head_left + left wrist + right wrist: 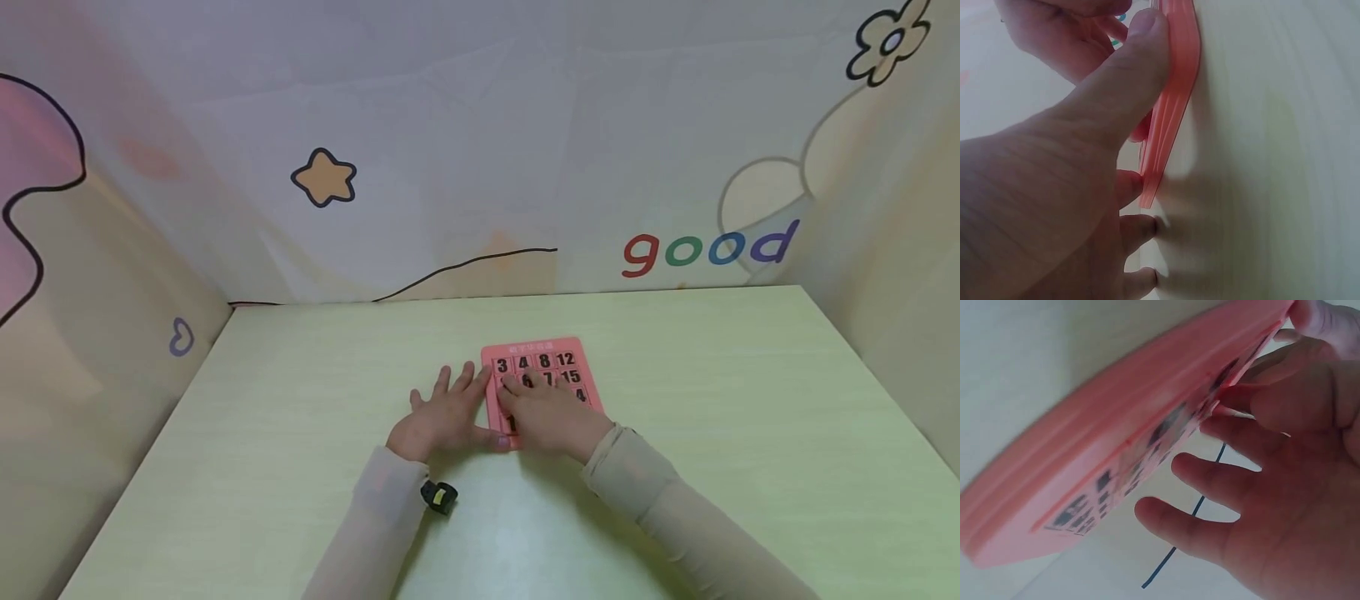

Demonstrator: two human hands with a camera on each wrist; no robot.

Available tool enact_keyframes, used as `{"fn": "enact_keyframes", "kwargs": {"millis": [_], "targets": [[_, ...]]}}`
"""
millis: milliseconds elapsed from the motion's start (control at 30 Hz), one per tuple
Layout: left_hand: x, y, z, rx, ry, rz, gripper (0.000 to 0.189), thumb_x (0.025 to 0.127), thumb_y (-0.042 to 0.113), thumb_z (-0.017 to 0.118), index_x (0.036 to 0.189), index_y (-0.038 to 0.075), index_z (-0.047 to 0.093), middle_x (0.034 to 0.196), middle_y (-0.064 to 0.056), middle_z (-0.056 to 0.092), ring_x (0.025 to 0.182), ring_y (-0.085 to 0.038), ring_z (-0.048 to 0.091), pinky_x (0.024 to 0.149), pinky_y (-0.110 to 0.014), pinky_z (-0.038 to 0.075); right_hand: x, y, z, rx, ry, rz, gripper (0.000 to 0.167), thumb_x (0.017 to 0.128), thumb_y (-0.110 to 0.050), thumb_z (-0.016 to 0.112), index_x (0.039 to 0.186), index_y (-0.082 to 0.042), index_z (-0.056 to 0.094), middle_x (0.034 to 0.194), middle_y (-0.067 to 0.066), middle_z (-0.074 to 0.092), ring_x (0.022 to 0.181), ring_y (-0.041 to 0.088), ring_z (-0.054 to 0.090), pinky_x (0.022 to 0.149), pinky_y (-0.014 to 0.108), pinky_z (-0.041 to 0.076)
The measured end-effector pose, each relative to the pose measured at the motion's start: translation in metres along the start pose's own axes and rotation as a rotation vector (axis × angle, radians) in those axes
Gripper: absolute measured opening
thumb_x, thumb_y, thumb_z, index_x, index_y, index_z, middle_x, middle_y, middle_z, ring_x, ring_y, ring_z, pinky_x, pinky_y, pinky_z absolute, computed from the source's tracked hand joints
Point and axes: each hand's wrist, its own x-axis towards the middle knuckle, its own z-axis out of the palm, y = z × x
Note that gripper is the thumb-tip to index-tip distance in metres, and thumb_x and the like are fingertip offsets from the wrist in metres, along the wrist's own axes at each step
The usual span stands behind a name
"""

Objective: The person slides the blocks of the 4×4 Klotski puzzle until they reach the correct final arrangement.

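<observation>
Head view: the puzzle (531,347) lies on the worktop (255,467); the left hand (444,417) — fingers spread — touches its left edge, and the right hand (551,417) rests on the tiles (566,359). Left wrist view: the thumb (1129,75) rests against the near edge. Right wrist view: the extended fingers (1179,525) stand apart.

The sliding number puzzle (555,360) looks smooth, faintly glossy plastic; the bench (712,400), smooth wood-grain with a soft sheen; the printed backdrop (465,167), creased matt cloth; the sleeves (652,492), matt fabric.
</observation>
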Motion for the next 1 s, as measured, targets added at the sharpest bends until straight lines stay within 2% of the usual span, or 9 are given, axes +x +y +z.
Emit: {"fn": "enact_keyframes", "kwargs": {"millis": [167,267,533,767,1000], "targets": [[0.001,0.001,0.0,-0.002,0.004,0.002,0.116,0.077,0.073,0.072,0.164,0.025,0.012,0.169,-0.008,0.006,0.152,-0.042,0.0,0.108,-0.078,0.01,-0.015,0.002,0.0,0.007,0.002,-0.027,0.051,0.104,-0.024,0.057,0.153,-0.015,0.047,0.163,0.013,0.029,0.149,0.044,0.018,0.109,0.071,0.023],[0.001,0.001,0.0,0.005,0.009,-0.002,0.116,0.078,0.072,0.071,0.164,0.025,0.011,0.169,-0.007,0.006,0.152,-0.041,0.0,0.108,-0.077,0.011,-0.025,0.001,0.001,0.0,-0.01,-0.047,0.045,0.105,-0.015,0.054,0.15,-0.014,0.052,0.16,0.01,0.036,0.149,0.043,0.021,0.109,0.071,0.025],[-0.003,0.002,-0.001,-0.024,0.018,-0.004,0.114,0.079,0.068,0.074,0.164,0.025,0.012,0.169,-0.008,0.008,0.152,-0.042,0.002,0.108,-0.077,0.011,-0.046,-0.004,0.005,-0.037,-0.038,-0.073,0.047,0.101,-0.006,0.053,0.148,-0.012,0.054,0.159,0.005,0.04,0.147,0.041,0.026,0.108,0.071,0.028],[-0.002,0.001,0.001,-0.008,0.028,0.004,0.114,0.079,0.068,0.073,0.164,0.024,0.012,0.169,-0.009,0.008,0.152,-0.042,0.002,0.107,-0.078,0.013,-0.052,-0.009,0.005,-0.029,-0.039,-0.071,0.047,0.1,-0.007,0.052,0.146,-0.009,0.055,0.159,0.006,0.039,0.149,0.039,0.023,0.11,0.069,0.025],[-0.002,0.001,0.001,-0.004,0.027,0.006,0.115,0.078,0.068,0.074,0.164,0.024,0.012,0.169,-0.008,0.008,0.152,-0.042,0.002,0.107,-0.079,0.013,-0.047,-0.013,0.005,-0.027,-0.02,-0.05,0.044,0.1,-0.008,0.053,0.144,-0.007,0.057,0.157,0.007,0.042,0.148,0.039,0.025,0.11,0.069,0.023]]}}
